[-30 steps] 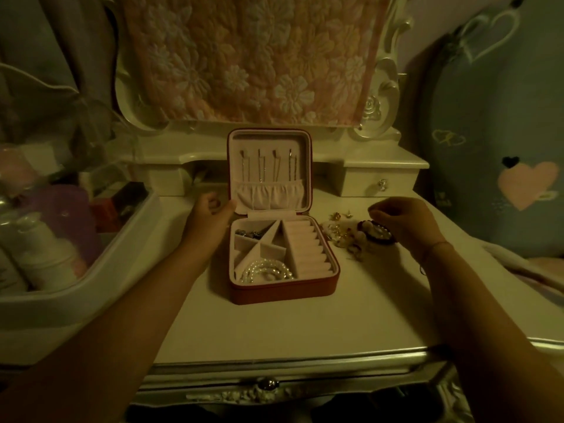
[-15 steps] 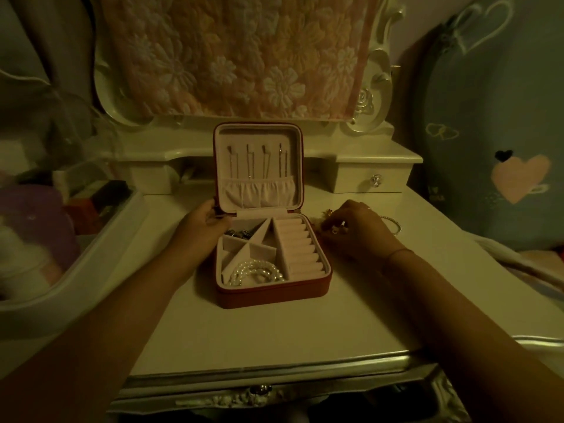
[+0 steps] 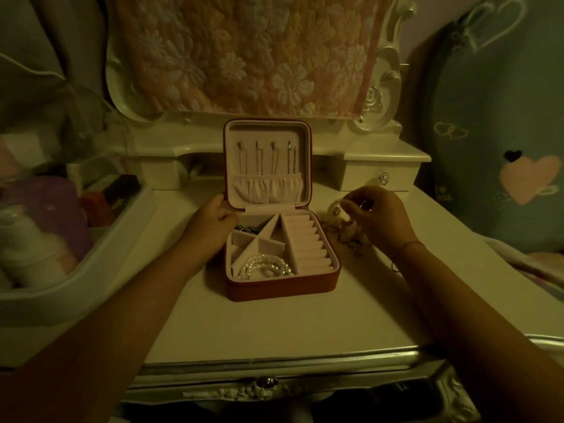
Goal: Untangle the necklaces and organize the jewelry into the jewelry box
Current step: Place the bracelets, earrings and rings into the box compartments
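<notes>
Cream dressing table (image 3: 274,325), dimly lit. At centre, red jewelry box (image 3: 280,289), lid (image 3: 268,129) upright, four chains (image 3: 259,157) hung inside it. In front-left compartment, pearl strand (image 3: 265,267). On box's left rear corner, left hand (image 3: 210,227), fingers curled round rim. Just right of box, right hand (image 3: 381,218) raised, pinching small pale piece (image 3: 335,209), possibly an earring; loose jewelry heap (image 3: 351,238) beneath, on table.

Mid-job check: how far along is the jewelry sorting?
Done: four thin chains hang separated in the lid of the red square jewelry box; white pearl strands lie in the front compartment, dark pieces in the back one. In hand: the left hand grips the box's back left corner, the right hand pinches a small pale piece. Left: the loose jewelry pile right of the box; the ring rolls are empty.
</notes>
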### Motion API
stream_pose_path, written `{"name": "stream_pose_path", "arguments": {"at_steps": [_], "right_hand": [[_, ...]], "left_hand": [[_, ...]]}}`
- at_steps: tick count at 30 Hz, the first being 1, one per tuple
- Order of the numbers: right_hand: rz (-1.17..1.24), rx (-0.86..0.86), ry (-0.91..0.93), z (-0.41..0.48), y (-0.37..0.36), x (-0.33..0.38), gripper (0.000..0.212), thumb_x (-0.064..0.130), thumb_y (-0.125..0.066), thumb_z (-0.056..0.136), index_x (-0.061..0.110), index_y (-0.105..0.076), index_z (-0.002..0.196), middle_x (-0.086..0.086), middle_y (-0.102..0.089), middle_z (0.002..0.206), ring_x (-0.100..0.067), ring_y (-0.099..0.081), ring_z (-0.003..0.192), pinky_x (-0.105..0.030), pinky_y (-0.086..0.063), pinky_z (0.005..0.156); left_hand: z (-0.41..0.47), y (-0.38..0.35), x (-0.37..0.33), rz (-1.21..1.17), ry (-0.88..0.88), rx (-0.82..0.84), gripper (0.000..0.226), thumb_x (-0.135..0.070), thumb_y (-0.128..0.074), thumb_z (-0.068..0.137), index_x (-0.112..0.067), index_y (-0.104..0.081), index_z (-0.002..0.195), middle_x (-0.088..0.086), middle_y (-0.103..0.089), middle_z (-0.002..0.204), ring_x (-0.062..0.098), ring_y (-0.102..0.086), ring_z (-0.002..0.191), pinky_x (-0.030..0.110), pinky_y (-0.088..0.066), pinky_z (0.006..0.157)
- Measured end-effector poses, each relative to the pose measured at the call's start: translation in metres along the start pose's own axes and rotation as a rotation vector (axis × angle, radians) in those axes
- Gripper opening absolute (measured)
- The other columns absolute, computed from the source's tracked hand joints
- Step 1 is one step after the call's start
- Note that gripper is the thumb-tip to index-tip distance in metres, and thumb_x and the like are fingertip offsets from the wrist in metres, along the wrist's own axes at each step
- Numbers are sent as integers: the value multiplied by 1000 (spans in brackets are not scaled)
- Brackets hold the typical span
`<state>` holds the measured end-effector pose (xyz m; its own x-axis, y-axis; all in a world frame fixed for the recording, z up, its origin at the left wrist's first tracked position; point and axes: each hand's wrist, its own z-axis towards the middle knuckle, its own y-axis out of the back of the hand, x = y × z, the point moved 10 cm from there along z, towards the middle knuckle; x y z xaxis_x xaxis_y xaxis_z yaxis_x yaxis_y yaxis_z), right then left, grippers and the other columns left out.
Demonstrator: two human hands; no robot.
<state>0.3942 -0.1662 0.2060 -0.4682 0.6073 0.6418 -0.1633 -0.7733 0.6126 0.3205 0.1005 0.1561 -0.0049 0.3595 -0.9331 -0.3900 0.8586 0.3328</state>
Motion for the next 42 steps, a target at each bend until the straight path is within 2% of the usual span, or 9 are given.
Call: {"name": "stream_pose_path", "arguments": {"at_steps": [5, 9, 14, 18, 21, 26, 35, 38, 42], "right_hand": [[163, -114, 27, -3, 17, 10, 8, 18, -59, 90, 14, -63, 95, 4, -62, 81, -2, -56, 68, -5, -43, 60], [310, -81, 40, -5, 19, 23, 5, 18, -59, 89, 18, -63, 93, -3, -65, 82, -10, -59, 69, -17, -50, 64], [522, 218, 68, -22, -1, 70, 9, 13, -56, 89, 11, -64, 91, -1, -63, 74, -5, -55, 58, -14, -46, 54], [696, 543, -45, -44, -37, 97, 10, 12, -56, 85, 10, -65, 84, -5, -66, 77, -9, -60, 61, -18, -50, 57], [504, 665, -94, -56, -67, 96, 8, 16, -59, 87, 14, -66, 83, 4, -68, 72, -4, -64, 60, -14, -49, 55], [94, 501, 92, -51, -69, 99, 10, 27, -66, 84, 33, -66, 76, 22, -62, 71, 9, -59, 64, -2, -43, 55], [-108, 468, 285, -59, -65, 115, 13, 28, -62, 87, 26, -71, 96, 26, -49, 79, 5, -47, 69, -5, -41, 61], [-220, 496, 379, -66, -70, 120, 24, 31, -55, 90, 17, -72, 100, 7, -57, 97, -2, -47, 74, -16, -44, 73], [-119, 379, 257, -42, -45, 97, 17, 26, -56, 90, 23, -67, 103, 12, -56, 93, -1, -53, 81, -10, -46, 66]], "left_hand": [[1, 0, -1, 11, -3, 3, 31, -13, -52, 93, -24, -52, 123, -4, -65, 109, 16, -62, 99, 38, -49, 91], [1, 2, 1, 13, -1, 0, 34, -13, -52, 93, -24, -52, 126, -4, -65, 109, 17, -61, 103, 38, -49, 92], [1, 1, 1, 30, 7, 9, 33, -17, -52, 93, -27, -52, 125, -2, -65, 112, 18, -62, 99, 34, -50, 84], [1, 0, 1, 24, 9, 23, 27, -18, -54, 92, -32, -53, 115, 0, -67, 112, 19, -64, 100, 43, -51, 91], [2, 0, 1, 39, 2, 19, 24, -17, -53, 92, -32, -52, 110, 2, -67, 111, 21, -64, 99, 47, -51, 91], [3, 0, 2, 44, 6, 27, 25, -17, -51, 92, -30, -52, 113, 1, -66, 111, 20, -64, 99, 45, -51, 91], [6, 0, 5, 49, 15, 33, 35, -18, -53, 93, -25, -49, 128, 0, -66, 109, 19, -64, 96, 44, -52, 89], [6, -2, 5, 45, 16, 37, 32, -18, -53, 93, -25, -50, 124, 0, -67, 103, 19, -66, 93, 46, -53, 88], [7, -1, 6, 36, 6, 28, 34, -19, -54, 93, -24, -50, 126, -1, -69, 99, 20, -67, 92, 47, -52, 89]]}}
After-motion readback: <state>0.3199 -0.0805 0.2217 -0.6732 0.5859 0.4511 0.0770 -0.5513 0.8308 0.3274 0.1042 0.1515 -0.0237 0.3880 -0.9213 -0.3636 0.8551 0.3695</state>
